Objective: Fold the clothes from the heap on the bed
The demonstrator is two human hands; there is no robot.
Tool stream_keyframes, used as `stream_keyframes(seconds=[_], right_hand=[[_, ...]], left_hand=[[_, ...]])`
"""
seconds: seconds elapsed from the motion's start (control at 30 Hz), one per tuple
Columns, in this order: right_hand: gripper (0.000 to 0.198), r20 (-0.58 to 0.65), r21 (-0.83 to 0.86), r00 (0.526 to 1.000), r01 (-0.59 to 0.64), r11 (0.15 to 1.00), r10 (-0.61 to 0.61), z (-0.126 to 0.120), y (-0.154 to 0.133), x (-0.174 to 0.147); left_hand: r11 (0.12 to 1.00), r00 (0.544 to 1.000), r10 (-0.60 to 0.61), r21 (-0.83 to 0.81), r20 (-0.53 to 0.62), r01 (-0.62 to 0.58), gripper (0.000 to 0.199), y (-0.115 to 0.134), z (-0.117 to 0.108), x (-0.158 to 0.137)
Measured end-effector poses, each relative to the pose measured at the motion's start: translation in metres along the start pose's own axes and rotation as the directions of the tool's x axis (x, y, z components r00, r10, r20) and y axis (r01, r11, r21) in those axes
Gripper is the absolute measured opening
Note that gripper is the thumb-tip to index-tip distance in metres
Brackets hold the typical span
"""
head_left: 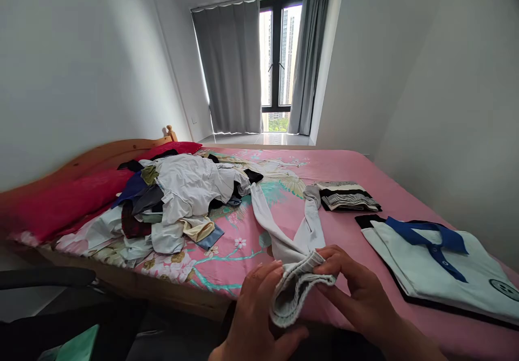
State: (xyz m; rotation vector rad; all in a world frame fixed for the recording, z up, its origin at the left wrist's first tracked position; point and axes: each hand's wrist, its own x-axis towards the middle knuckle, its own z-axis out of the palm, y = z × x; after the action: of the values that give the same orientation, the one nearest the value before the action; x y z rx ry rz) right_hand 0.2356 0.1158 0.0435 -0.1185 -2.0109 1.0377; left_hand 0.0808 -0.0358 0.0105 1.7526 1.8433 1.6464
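Observation:
A pair of light grey trousers (276, 231) lies at the near edge of the bed, its two legs spread away from me in a V. The waistband is raised toward me and gapes in a bunched loop. My right hand (357, 291) pinches the waistband's right side between thumb and fingers. Around its left side curls my left hand (259, 312), fingers behind the cloth and thumb low in front. One trouser leg reaches the heap of clothes (190, 180). The other leg ends beside a folded striped garment (348, 196).
Folded white shirts (430, 263), the top one with a blue collar, lie on the pink bedsheet (332, 161) at right. Red pillows (85, 199) rest against the wooden headboard (117, 149). A dark chair armrest (44, 278) stands at lower left. Grey curtains (231, 69) flank the window.

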Motion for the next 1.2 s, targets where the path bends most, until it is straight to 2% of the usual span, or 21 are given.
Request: stream_keyframes(seconds=[0.07,0.17,0.23,0.3,0.37,0.43,0.47,0.53,0.6,0.67,0.73,0.8,0.9,0.97,1.0,1.07,1.1,1.13,1.2], right_hand=[[0.008,-0.047,0.05,0.998,-0.049,0.998,0.051,0.002,-0.001,-0.002],[0.005,-0.079,0.087,0.99,-0.108,0.99,0.115,-0.001,-0.002,-0.005],[0.006,-0.103,0.045,0.982,-0.154,0.987,0.158,-0.008,0.002,-0.009],[0.008,-0.125,-0.059,0.972,-0.21,0.976,0.201,-0.019,0.008,-0.013],[0.014,-0.192,-0.24,0.964,-0.225,0.944,0.181,-0.03,0.011,-0.016],[0.028,-0.237,-0.473,0.971,-0.15,0.868,0.039,-0.038,0.008,-0.016],[0.037,-0.206,-0.582,0.976,-0.071,0.81,-0.063,-0.039,0.003,-0.016],[0.055,-0.014,-0.723,0.974,0.146,0.675,-0.226,-0.038,-0.01,-0.012],[0.06,0.199,-0.736,0.941,0.327,0.593,-0.273,-0.033,-0.02,-0.007],[0.055,0.276,-0.695,0.922,0.387,0.606,-0.273,-0.026,-0.021,-0.003],[0.057,0.26,-0.654,0.929,0.371,0.659,-0.265,-0.021,-0.014,0.0],[0.061,0.26,-0.638,0.928,0.373,0.673,-0.267,-0.02,-0.005,0.003],[0.048,0.326,-0.668,0.907,0.421,0.614,-0.267,-0.026,0.0,0.013],[0.032,0.363,-0.704,0.89,0.455,0.545,-0.274,-0.034,-0.005,0.025],[0.026,0.37,-0.722,0.884,0.467,0.51,-0.285,-0.039,-0.009,0.032],[0.019,0.368,-0.755,0.876,0.477,0.451,-0.311,-0.048,-0.022,0.046],[0.016,0.367,-0.766,0.873,0.479,0.428,-0.32,-0.052,-0.029,0.052],[0.015,0.369,-0.775,0.869,0.483,0.407,-0.328,-0.056,-0.037,0.058],[0.014,0.377,-0.787,0.865,0.488,0.377,-0.331,-0.063,-0.054,0.067]], left_hand=[[0.986,0.989,-0.125,-0.118,-0.083,0.115,0.068,-0.002,0.016,0.002],[0.953,0.969,-0.199,-0.261,-0.148,0.156,0.03,-0.002,0.033,0.01],[0.948,0.963,-0.219,-0.268,-0.16,0.171,0.012,0.002,0.036,0.018],[0.946,0.962,-0.249,-0.24,-0.111,0.217,0.016,0.008,0.036,0.027],[0.946,0.968,-0.253,-0.213,-0.006,0.246,0.021,0.014,0.036,0.035],[0.939,0.961,-0.262,-0.207,0.084,0.274,0.024,0.017,0.039,0.04],[0.935,0.957,-0.266,-0.211,0.119,0.286,0.024,0.018,0.042,0.042],[0.932,0.953,-0.243,-0.228,0.179,0.28,0.022,0.017,0.05,0.044],[0.934,0.954,-0.189,-0.257,0.231,0.248,0.019,0.018,0.058,0.044],[0.935,0.955,-0.144,-0.281,0.258,0.217,0.019,0.021,0.064,0.044],[0.938,0.952,-0.139,-0.271,0.271,0.214,0.021,0.026,0.065,0.046],[0.941,0.953,-0.14,-0.263,0.268,0.212,0.019,0.026,0.063,0.046],[0.928,0.981,-0.128,-0.332,0.144,0.17,0.022,0.006,0.054,0.043],[0.904,0.974,-0.225,-0.371,0.012,0.213,0.025,-0.022,0.05,0.037],[0.885,0.95,-0.311,-0.37,-0.017,0.283,0.022,-0.038,0.049,0.034],[0.831,0.885,-0.465,-0.338,0.012,0.441,0.023,-0.069,0.052,0.03],[0.81,0.862,-0.504,-0.319,0.049,0.492,0.024,-0.081,0.055,0.029],[0.799,0.851,-0.519,-0.306,0.086,0.518,0.022,-0.09,0.059,0.03],[0.794,0.855,-0.501,-0.323,0.132,0.515,0.019,-0.096,0.069,0.039]])
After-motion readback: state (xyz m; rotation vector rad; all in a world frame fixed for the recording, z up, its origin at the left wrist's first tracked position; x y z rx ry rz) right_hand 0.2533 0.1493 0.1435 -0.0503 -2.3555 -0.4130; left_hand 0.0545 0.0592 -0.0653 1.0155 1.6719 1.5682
